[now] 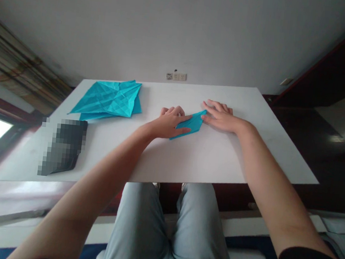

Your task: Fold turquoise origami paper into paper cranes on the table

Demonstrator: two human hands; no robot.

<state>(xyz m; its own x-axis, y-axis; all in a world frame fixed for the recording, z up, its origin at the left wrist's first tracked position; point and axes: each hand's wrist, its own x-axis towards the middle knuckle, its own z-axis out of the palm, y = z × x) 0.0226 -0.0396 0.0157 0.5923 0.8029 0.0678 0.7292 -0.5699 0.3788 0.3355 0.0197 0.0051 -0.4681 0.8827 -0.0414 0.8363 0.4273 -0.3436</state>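
Note:
A small folded piece of teal paper (191,125) lies flat on the white table (188,159), near its middle. My left hand (168,123) rests on the paper's left part, fingers curled and the forefinger stretched along its top edge. My right hand (221,116) lies flat with fingers spread, pressing the paper's right tip with the thumb side.
A stack of creased teal paper sheets (111,99) lies at the table's far left. A dark blurred object (64,145) sits at the near left. A wall with sockets (176,76) stands behind the table. My knees (166,218) are under the front edge.

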